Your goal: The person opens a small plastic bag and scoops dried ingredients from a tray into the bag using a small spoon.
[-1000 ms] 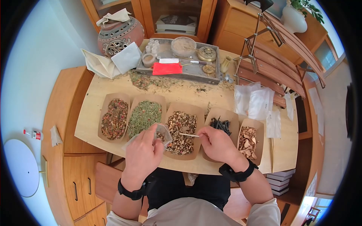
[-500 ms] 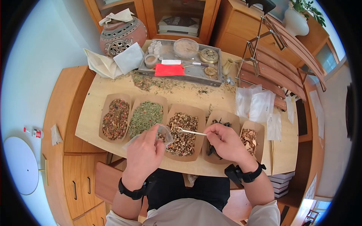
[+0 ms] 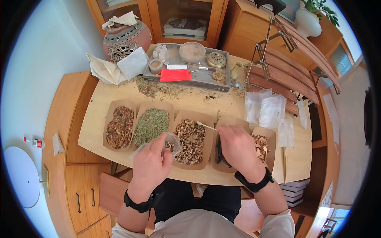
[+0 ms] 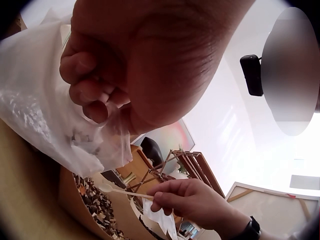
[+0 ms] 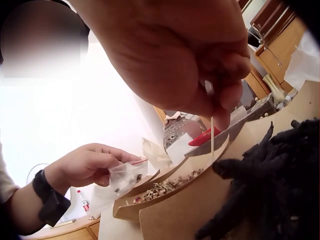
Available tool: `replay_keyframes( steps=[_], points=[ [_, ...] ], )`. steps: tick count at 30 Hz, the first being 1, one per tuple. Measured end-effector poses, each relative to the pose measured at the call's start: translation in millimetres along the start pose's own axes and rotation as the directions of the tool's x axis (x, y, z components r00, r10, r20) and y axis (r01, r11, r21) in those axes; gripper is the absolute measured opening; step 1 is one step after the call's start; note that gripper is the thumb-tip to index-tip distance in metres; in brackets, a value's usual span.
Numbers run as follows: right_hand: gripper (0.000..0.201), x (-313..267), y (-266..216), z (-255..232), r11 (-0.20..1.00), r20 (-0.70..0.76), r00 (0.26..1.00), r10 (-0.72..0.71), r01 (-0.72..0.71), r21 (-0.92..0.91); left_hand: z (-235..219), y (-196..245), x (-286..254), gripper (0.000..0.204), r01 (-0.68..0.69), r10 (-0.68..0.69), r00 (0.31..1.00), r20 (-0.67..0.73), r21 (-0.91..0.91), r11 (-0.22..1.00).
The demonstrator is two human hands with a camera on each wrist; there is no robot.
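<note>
My left hand (image 3: 149, 168) grips a clear plastic bag (image 4: 35, 105) by its edge, beside the middle paper tray. Some small dark pieces show inside the bag. In my right hand (image 3: 238, 148), fingertips and thumb pinch the end of a thin, light-coloured spoon (image 3: 208, 127). Its bowl points left, over the far part of the middle tray (image 3: 194, 115), which holds chopped brown herbs (image 3: 190, 141). Below my right hand, partly hidden by it, lies a tray of black dried pieces (image 5: 265, 175).
Left of the middle tray stand trays of green herbs (image 3: 151, 125) and reddish mixed herbs (image 3: 120, 127); pale slices (image 3: 261, 146) fill the rightmost one. Behind are a grey tray (image 3: 186, 82), clear bags (image 3: 272, 109), a folding wooden rack (image 3: 285, 67) and a pierced pot (image 3: 129, 39).
The spoon's bowl has come up out of the brown herbs and shifted toward the tray's far side. My right hand has moved slightly right. The left hand keeps its grip on the bag.
</note>
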State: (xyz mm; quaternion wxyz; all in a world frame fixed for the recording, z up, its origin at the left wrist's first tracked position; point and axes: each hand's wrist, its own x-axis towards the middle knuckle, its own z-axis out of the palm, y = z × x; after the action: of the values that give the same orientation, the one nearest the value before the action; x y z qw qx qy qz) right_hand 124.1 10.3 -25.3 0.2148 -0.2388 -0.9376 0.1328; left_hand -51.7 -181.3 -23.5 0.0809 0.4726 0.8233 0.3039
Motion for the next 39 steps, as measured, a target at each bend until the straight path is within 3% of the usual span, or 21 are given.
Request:
replay_keyframes(
  steps=[2, 4, 5, 7, 8, 10, 17, 19, 23, 29, 30, 31, 32, 34, 39],
  points=[
    [0.016, -1.7, 2.5, 12.1, 0.999, 0.054, 0.998, 0.039, -0.040, 0.014, 0.3, 0.7, -1.5, 0.042, 0.006, -0.006, 1.000, -0.002, -0.001, 1.000],
    [0.017, -2.1, 4.6, 21.5, 0.972, 0.166, 0.981, 0.100, -0.132, 0.195, -0.9, 1.2, -2.2, 0.042, 0.014, -0.014, 1.000, -0.007, 0.001, 1.000],
    [0.017, -1.2, 4.0, 21.5, 0.972, 0.166, 0.981, 0.098, -0.130, 0.196, -1.8, 1.7, -2.6, 0.042, 0.021, -0.021, 1.000, -0.002, 0.003, 1.000],
    [0.018, 1.5, 2.6, 19.3, 0.897, 0.324, 0.932, 0.165, -0.278, 0.345, -3.0, 1.1, -3.0, 0.042, 0.030, -0.030, 1.000, 0.003, 0.007, 1.000],
    [0.018, 3.1, 1.0, 16.5, 0.897, 0.325, 0.932, 0.163, -0.277, 0.345, -3.4, 0.3, -3.1, 0.042, 0.032, -0.032, 0.999, 0.007, 0.007, 0.999],
    [0.020, 5.2, -1.9, 10.6, 0.823, 0.451, 0.858, 0.246, -0.431, 0.371, -3.3, -1.0, -2.9, 0.042, 0.034, -0.034, 0.999, 0.013, 0.008, 0.999],
    [0.022, 0.7, 7.3, 13.5, 0.717, 0.517, 0.813, 0.266, -0.525, 0.458, 0.2, 0.9, -1.1, 0.042, 0.023, -0.023, 1.000, 0.015, 0.015, 1.000],
    [0.022, 0.8, 9.1, 10.3, 0.640, 0.580, 0.767, 0.277, -0.597, 0.484, 0.9, 0.7, -0.9, 0.042, 0.026, -0.026, 1.000, 0.014, 0.018, 0.999],
    [0.023, -2.1, 14.8, 5.4, 0.630, 0.560, 0.775, 0.292, -0.596, 0.497, 1.0, -0.3, 0.2, 0.044, 0.026, -0.026, 1.000, 0.008, 0.017, 1.000],
    [0.017, -1.3, -0.8, -18.0, 0.677, 0.470, 0.835, 0.285, -0.523, 0.518, 5.7, 1.4, 0.8, 0.045, 0.012, -0.012, 1.000, 0.026, 0.013, 1.000],
    [0.017, -3.0, -6.4, -15.7, 0.808, 0.273, 0.945, 0.179, -0.300, 0.507, 7.3, 1.9, 1.3, 0.045, -0.006, 0.006, 1.000, 0.016, 0.006, 1.000],
    [0.018, -4.3, -11.1, -14.3, 0.896, 0.077, 0.996, 0.037, -0.067, 0.439, 7.9, 4.1, 1.8, 0.045, -0.009, 0.009, 1.000, 0.017, 0.004, 1.000],
    [0.018, -4.3, -15.4, -15.6, 0.897, 0.075, 0.996, 0.039, -0.068, 0.438, 8.3, 7.0, 2.4, 0.045, -0.009, 0.009, 1.000, 0.012, -0.006, 1.000],
    [0.025, -3.1, -22.9, -20.1, 0.969, 0.009, 0.997, -0.082, 0.078, 0.232, 8.2, 8.7, 3.0, 0.046, -0.008, 0.008, 1.000, 0.004, -0.014, 1.000],
    [0.023, -4.8, -3.5, -18.3, 0.993, -0.029, 0.997, -0.069, 0.071, 0.093, 5.8, 3.1, 0.4, 0.046, 0.030, -0.030, 0.999, -0.010, -0.035, 0.999]
  ],
)
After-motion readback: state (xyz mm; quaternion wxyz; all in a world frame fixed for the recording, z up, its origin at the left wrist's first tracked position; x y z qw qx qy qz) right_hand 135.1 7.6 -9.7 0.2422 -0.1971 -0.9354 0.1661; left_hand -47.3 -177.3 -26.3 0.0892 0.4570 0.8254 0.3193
